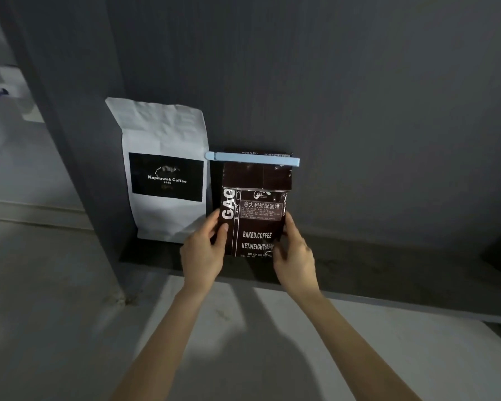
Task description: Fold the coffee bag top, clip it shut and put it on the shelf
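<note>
A dark brown coffee bag [256,209] stands upright on the dark shelf [388,264], its top folded down. A light blue clip [252,159] runs across the fold, clamped shut. My left hand [206,250] grips the bag's lower left edge, thumb on the front. My right hand [294,253] holds the lower right edge. The bag's bottom rests at the shelf surface, partly hidden by my fingers.
A taller white coffee bag [165,172] with a black label stands just left of the brown bag, almost touching the clip's end. A dark back wall [359,96] rises behind. A dark side panel [78,169] bounds the shelf on the left. The shelf extends to the right.
</note>
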`<state>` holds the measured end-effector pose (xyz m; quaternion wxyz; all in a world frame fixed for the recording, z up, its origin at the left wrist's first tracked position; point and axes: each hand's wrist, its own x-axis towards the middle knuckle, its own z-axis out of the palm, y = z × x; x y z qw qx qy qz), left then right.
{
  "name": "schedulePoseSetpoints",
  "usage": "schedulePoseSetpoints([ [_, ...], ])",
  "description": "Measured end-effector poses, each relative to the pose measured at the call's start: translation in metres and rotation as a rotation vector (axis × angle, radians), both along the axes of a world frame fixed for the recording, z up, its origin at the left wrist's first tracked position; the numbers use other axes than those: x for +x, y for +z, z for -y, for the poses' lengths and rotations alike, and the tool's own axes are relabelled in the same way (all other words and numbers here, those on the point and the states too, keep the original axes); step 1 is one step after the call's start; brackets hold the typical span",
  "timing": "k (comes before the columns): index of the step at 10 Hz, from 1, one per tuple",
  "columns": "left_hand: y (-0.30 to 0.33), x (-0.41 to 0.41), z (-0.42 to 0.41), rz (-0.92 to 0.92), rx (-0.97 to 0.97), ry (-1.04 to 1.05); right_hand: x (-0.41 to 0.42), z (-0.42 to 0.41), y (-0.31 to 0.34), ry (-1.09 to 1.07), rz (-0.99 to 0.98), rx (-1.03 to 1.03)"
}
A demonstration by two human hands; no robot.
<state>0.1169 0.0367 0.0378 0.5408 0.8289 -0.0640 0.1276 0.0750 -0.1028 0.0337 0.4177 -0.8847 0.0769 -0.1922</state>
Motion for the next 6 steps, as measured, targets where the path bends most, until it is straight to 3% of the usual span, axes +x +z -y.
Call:
schedulePoseSetpoints([
  [2, 0.001, -0.001, -0.001, -0.03, 0.027, -0.062, -0.003, -0.002, 0.005, 0.04, -0.028, 0.052],
  [4, 0.01, -0.007, -0.007, -0.049, 0.116, -0.153, -0.008, 0.002, 0.015, 0.099, -0.111, -0.036],
  [6, 0.036, -0.021, -0.008, 0.115, 0.401, -0.121, -0.025, 0.012, 0.042, 0.088, -0.223, -0.235],
])
